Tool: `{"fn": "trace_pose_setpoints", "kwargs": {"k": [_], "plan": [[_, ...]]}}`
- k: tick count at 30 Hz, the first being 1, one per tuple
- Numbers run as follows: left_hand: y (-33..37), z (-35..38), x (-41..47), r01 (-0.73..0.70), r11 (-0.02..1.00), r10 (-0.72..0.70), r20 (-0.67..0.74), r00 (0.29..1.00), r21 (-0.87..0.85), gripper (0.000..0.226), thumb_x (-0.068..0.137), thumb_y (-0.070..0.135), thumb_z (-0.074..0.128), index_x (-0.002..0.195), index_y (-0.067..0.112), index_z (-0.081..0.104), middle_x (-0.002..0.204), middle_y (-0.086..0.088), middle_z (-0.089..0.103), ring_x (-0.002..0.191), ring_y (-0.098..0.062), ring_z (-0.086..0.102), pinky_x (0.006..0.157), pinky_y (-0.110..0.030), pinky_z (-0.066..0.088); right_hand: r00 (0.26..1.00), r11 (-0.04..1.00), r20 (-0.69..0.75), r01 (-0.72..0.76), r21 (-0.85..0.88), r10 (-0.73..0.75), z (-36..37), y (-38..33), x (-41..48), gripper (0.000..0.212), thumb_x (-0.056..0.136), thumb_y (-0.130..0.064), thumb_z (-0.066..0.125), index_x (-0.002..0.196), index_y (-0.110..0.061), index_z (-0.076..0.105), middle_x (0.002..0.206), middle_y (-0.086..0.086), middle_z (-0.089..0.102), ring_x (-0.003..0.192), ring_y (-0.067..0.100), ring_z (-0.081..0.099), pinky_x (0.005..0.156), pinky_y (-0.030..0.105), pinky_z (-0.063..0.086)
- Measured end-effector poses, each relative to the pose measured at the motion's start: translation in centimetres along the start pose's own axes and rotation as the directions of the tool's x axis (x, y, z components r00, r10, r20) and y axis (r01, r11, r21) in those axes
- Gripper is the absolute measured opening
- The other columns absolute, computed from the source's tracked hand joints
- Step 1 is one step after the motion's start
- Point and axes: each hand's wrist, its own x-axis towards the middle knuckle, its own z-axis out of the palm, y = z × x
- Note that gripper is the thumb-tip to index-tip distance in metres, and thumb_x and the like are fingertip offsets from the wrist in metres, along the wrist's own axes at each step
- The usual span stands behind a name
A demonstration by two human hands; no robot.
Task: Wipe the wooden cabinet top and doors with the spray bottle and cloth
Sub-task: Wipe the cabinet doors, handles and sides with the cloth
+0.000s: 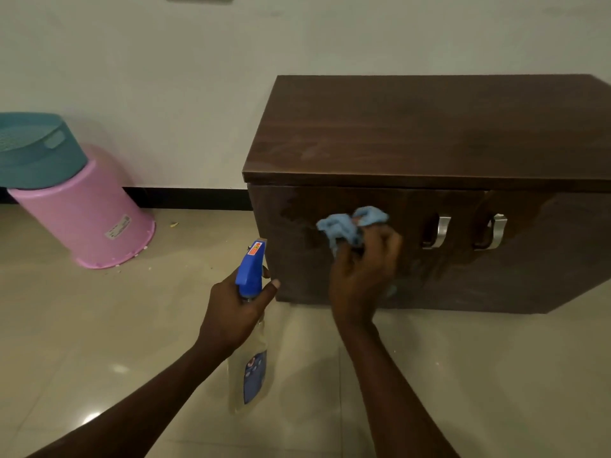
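The dark wooden cabinet's flat top (429, 127) shows faint streaks, so it looks already wiped, while the left door (297, 259) is wet and smeared and the doors with curved metal handles (441, 231) seem left to do. The right hand (362, 276) clenches a crumpled light-blue cloth (347, 224) against that door; the left hand (238, 309) grips the clear plastic spray bottle with blue trigger head (249, 271) just beside the cabinet's corner, above the glossy tiled floor (99, 325).

The cabinet (429, 133) runs off the right edge. The right hand (362, 276) hides most of the cloth (350, 224), and motion blurs both. The left hand (236, 312) covers the spray bottle (253, 358) neck; its label print is unreadable.
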Motion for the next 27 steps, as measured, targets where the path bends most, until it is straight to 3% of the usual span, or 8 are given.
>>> {"fn": "trace_pose_setpoints", "kwargs": {"k": [2, 4, 6, 9, 13, 16, 22, 27], "plan": [[0.1, 0.1, 0.0, -0.005, 1.000, 0.005, 0.006, 1.000, 0.019, 0.021, 0.083, 0.032, 0.066, 0.077, 0.033, 0.046, 0.064, -0.004, 0.060, 0.060, -0.019, 0.058, 0.058, -0.018, 0.041, 0.988, 0.997, 0.136, 0.077, 0.010, -0.078, 0.6, 0.1, -0.6, 0.028, 0.079, -0.004, 0.071, 0.107, 0.000, 0.063, 0.113, 0.018, 0.057, 0.102, 0.022, 0.059, 0.084, 0.019, 0.052], [0.3, 0.2, 0.1, -0.005, 1.000, 0.005, 0.002, 1.000, 0.020, 0.023, 0.083, 0.031, 0.066, 0.076, 0.034, 0.044, 0.063, 0.000, 0.057, 0.058, -0.015, 0.055, 0.058, -0.017, 0.039, 0.997, 0.996, 0.080, -0.005, 0.088, -0.002, 0.2, 0.0, 0.2, 0.028, 0.081, -0.005, 0.070, 0.107, 0.001, 0.060, 0.106, 0.014, 0.060, 0.093, 0.019, 0.061, 0.073, 0.026, 0.055], [0.4, 0.4, 0.0, -0.018, 1.000, 0.018, 0.001, 1.000, 0.016, 0.023, 0.083, 0.029, 0.066, 0.076, 0.033, 0.045, 0.063, 0.001, 0.056, 0.057, -0.014, 0.054, 0.058, -0.016, 0.039, 0.995, 0.972, -0.027, -0.091, 0.217, 0.099, -0.4, -1.1, 1.5, 0.030, 0.083, -0.005, 0.070, 0.109, 0.001, 0.056, 0.102, 0.012, 0.062, 0.088, 0.018, 0.063, 0.070, 0.018, 0.054], [0.4, 0.6, -0.2, -0.038, 0.999, 0.038, 0.023, 0.999, 0.006, 0.017, 0.083, 0.029, 0.066, 0.082, 0.026, 0.050, 0.064, 0.001, 0.059, 0.059, -0.016, 0.057, 0.059, -0.016, 0.041, 0.989, 0.968, -0.026, 0.147, 0.204, -0.144, 0.9, -3.9, 2.6, 0.027, 0.083, -0.004, 0.070, 0.108, 0.000, 0.059, 0.106, 0.013, 0.063, 0.098, 0.018, 0.060, 0.085, 0.013, 0.048], [0.4, 0.7, -0.3, -0.029, 0.999, 0.029, 0.005, 1.000, -0.026, 0.017, 0.082, 0.029, 0.067, 0.083, 0.025, 0.051, 0.062, 0.002, 0.060, 0.058, -0.018, 0.058, 0.057, -0.020, 0.043, 0.761, 0.775, 0.154, 0.602, 0.194, -0.630, 4.9, -5.6, 2.8, 0.020, 0.082, -0.007, 0.067, 0.103, -0.004, 0.069, 0.103, 0.011, 0.069, 0.102, 0.019, 0.050, 0.092, 0.029, 0.039], [0.2, 0.5, -0.5, -0.049, 0.999, 0.049, 0.012, 0.999, -0.001, 0.017, 0.080, 0.034, 0.067, 0.081, 0.028, 0.051, 0.060, 0.008, 0.060, 0.055, -0.011, 0.057, 0.055, -0.018, 0.042, 0.632, 0.678, 0.253, 0.712, 0.184, -0.732, 6.4, -4.4, 2.3, 0.019, 0.085, -0.012, 0.060, 0.101, -0.009, 0.070, 0.101, 0.008, 0.068, 0.100, 0.020, 0.047, 0.085, 0.035, 0.036], [-1.3, -0.3, -1.4, -0.061, 0.997, 0.059, 0.035, 0.998, 0.053, 0.030, 0.077, 0.053, 0.064, 0.091, 0.028, 0.055, 0.061, 0.002, 0.061, 0.056, -0.014, 0.060, 0.056, -0.017, 0.044, 0.695, 0.787, 0.458, 0.617, 0.015, -0.554, 4.2, 5.8, -1.4, 0.032, 0.077, -0.018, 0.067, 0.106, -0.018, 0.053, 0.102, 0.004, 0.060, 0.097, 0.020, 0.048, 0.079, 0.043, 0.053], [-1.2, -0.6, -1.1, -0.029, 0.998, 0.028, 0.004, 1.000, 0.060, 0.016, 0.081, 0.034, 0.067, 0.088, 0.026, 0.054, 0.059, 0.002, 0.059, 0.056, -0.009, 0.059, 0.053, -0.012, 0.042, 0.866, 0.881, 0.161, 0.466, 0.089, -0.474, 4.2, 0.2, -0.2, 0.019, 0.097, -0.030, 0.037, 0.107, -0.017, 0.047, 0.100, 0.014, 0.066, 0.099, 0.020, 0.048, 0.082, 0.036, 0.050]]}}
